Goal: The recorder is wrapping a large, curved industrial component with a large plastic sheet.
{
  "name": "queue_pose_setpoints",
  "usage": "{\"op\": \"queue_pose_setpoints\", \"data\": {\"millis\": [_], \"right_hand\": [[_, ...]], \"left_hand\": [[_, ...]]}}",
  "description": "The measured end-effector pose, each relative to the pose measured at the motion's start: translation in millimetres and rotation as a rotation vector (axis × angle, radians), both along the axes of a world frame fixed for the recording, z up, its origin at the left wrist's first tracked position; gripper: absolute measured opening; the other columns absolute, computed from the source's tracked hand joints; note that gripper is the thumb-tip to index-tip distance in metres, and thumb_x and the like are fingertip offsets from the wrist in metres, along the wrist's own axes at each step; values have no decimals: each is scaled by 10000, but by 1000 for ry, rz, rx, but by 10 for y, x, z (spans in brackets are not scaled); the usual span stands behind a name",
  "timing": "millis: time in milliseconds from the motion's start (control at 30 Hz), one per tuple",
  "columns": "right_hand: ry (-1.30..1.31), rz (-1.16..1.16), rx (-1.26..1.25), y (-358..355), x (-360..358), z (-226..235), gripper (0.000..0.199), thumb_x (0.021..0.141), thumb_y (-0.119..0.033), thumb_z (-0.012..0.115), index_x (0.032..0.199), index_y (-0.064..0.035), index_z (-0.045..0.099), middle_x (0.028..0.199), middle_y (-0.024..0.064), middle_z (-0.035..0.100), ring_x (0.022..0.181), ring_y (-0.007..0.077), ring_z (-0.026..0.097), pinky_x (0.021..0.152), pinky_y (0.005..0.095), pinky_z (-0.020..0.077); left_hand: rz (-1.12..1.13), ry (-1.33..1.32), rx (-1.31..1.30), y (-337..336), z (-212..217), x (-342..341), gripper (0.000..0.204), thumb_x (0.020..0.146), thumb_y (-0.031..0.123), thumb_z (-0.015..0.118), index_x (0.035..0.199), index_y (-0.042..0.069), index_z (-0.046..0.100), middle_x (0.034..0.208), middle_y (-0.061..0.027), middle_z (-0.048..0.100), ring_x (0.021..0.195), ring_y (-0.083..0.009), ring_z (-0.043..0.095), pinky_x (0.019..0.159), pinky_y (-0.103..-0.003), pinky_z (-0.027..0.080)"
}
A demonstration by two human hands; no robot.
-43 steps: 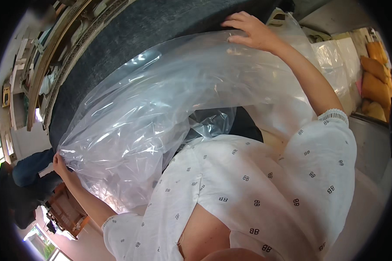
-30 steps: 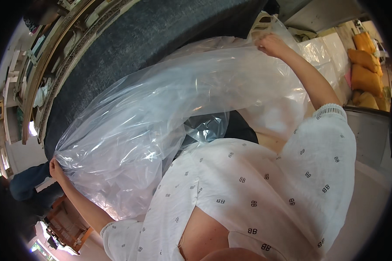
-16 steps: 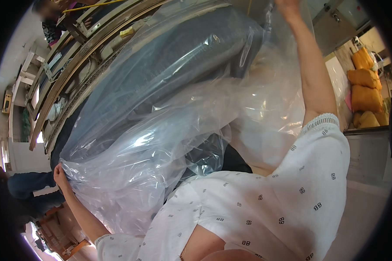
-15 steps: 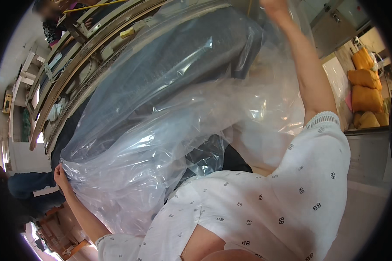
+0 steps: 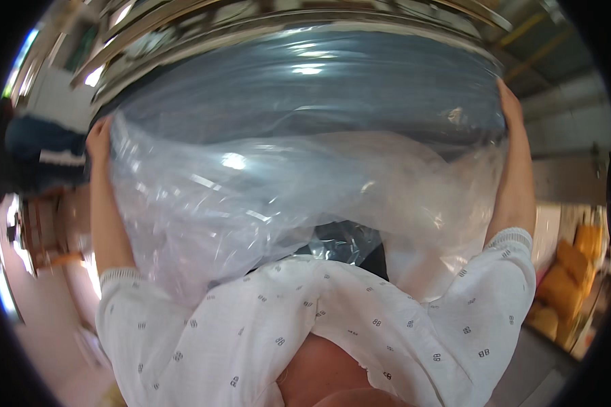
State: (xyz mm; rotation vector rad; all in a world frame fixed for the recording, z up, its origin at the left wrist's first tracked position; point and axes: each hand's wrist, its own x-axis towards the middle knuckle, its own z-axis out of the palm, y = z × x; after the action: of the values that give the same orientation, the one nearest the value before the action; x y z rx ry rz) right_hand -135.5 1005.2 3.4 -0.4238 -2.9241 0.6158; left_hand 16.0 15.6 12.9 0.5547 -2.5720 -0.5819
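A large sheet of clear plastic film [image 5: 271, 176] is stretched between my two hands and hangs down in front of my body, creased and shiny. Behind its upper part lies a wide dark grey surface [image 5: 305, 88], perhaps fabric, curving across the machine. At the far left my left hand [image 5: 98, 139] is closed on the film's edge, fingers bunched. My right hand [image 5: 511, 105] grips the opposite edge at the right end of the dark surface; its fingertips are partly hidden.
Long rails of a frame or machine [image 5: 299, 20] run across the far side. At the left stands a person in blue trousers [image 5: 47, 139], near a wooden stool [image 5: 44, 230]. Yellow-orange bundles [image 5: 565, 278] are stacked at the right.
My right hand has come down and outward to the right, and my left hand has gone up. The film is now spread evenly across. My view has turned, levelling the machine's rails.
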Motion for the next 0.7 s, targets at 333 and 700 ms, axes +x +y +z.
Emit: {"op": "queue_pose_setpoints", "data": {"millis": [333, 700], "right_hand": [[-531, 736, -1234, -2767, 1571, 890, 316, 894, -301, 453, 793, -26, 570, 769, 68, 563, 688, 146, 552, 673, 275, 454], [-542, 666, -1400, -4015, 2963, -43, 294, 916, -214, 452, 1105, -15, 557, 1047, 59, 556, 901, 104, 512, 851, 262, 402]], "left_hand": [[293, 320, -114, -70, -69, -9, 388, 734, 483, 589, 887, 144, 696, 829, -104, 662, 813, -279, 619, 744, -334, 453], [321, 290, -80, -76, -153, -388, 383, 726, 473, 597, 898, 146, 697, 872, -100, 664, 846, -257, 617, 770, -329, 455]]}}
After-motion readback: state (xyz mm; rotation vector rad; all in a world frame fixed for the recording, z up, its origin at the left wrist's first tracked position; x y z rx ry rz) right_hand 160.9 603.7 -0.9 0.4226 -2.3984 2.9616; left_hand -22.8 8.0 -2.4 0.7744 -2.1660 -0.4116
